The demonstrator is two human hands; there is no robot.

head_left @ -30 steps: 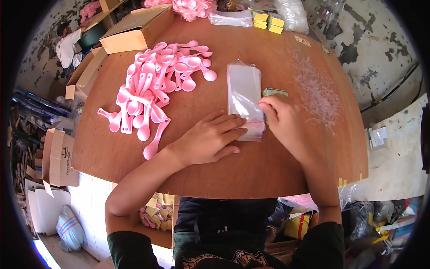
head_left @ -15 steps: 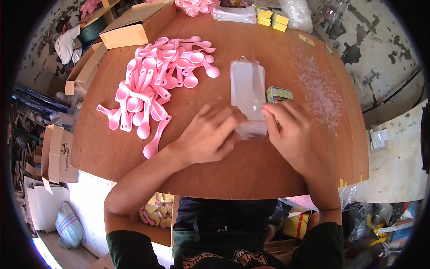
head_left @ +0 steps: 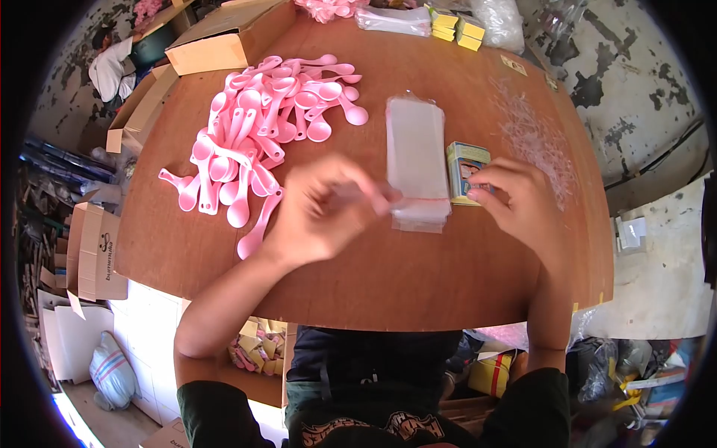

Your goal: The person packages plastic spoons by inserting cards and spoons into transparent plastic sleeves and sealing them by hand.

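My left hand (head_left: 328, 209) is raised over the table, blurred by motion, with thumb and forefinger pinched together beside the lower end of a stack of clear plastic bags (head_left: 416, 153). A faint translucent shape shows by its fingers; I cannot make out what it is. My right hand (head_left: 515, 198) is over the lower right part of a small stack of printed cards (head_left: 469, 158), its thumb and forefinger slightly apart. Whether its fingertips touch the top card is unclear. A heap of pink measuring spoons (head_left: 254, 134) lies left of the bags, one spoon (head_left: 259, 228) near my left wrist.
Thin clear plastic strips (head_left: 534, 142) lie scattered on the right of the brown table (head_left: 418, 291). Along the far edge are a cardboard box (head_left: 224, 41), more bags (head_left: 392, 22) and yellow card stacks (head_left: 469, 31). Another person (head_left: 112, 69) is at far left.
My hands have moved apart from the bags' lower end. The left has gone left and turned; the right has shifted right onto the cards, and more of the bag stack shows.
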